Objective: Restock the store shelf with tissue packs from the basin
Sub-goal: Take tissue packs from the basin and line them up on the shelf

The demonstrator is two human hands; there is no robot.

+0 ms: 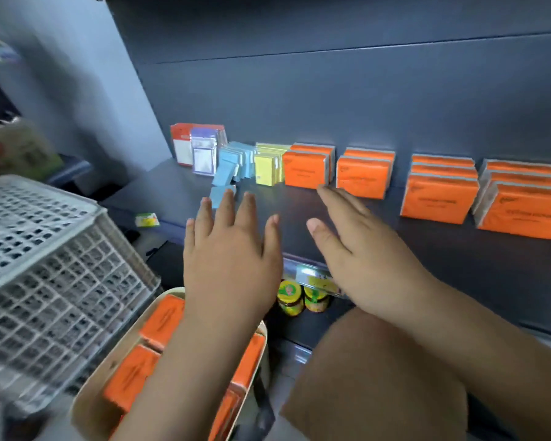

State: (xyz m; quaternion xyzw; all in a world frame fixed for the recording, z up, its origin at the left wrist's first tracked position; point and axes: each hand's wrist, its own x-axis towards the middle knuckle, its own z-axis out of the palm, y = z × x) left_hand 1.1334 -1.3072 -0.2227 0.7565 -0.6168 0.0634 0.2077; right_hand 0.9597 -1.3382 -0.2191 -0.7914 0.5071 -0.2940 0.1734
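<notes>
Bare left hand and right hand hover flat, empty.

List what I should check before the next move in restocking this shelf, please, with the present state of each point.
1. Left hand free: ok, open, holds nothing.
2. Right hand free: ok, open, holds nothing.
3. Tissue packs left in the basin: ok, several orange ones show.
4. Bare room on the shelf in front of the orange rows: ok.
5. Blue packs standing tidy: not ok, some lean or lie flat.
6. Number of packs in the basin: cannot tell, partly hidden.
</notes>
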